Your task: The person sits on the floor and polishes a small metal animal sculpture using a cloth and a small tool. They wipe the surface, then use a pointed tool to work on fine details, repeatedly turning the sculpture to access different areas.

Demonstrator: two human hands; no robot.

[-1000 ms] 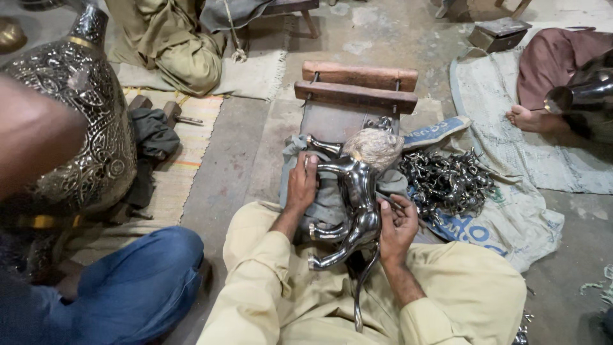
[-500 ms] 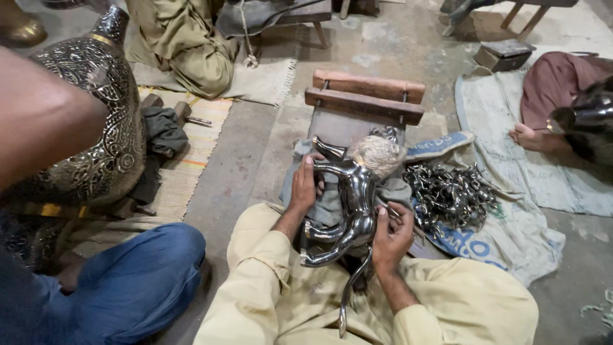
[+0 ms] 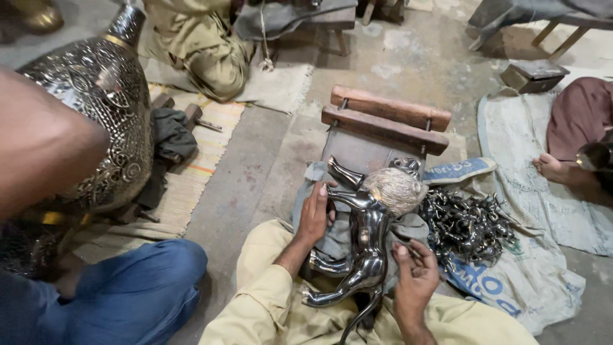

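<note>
The polished metal lion figurine (image 3: 364, 246) lies on a grey cloth (image 3: 332, 239) across the person's lap, between both hands. The left hand (image 3: 315, 214) is pressed on the front part of the figurine, fingers curved over its leg. The right hand (image 3: 416, 278) is half open beside the body, with the thumb touching it. Just right of the right hand is a pile of small metal parts (image 3: 469, 223). Beyond the hands stands a wooden clamp (image 3: 383, 118).
</note>
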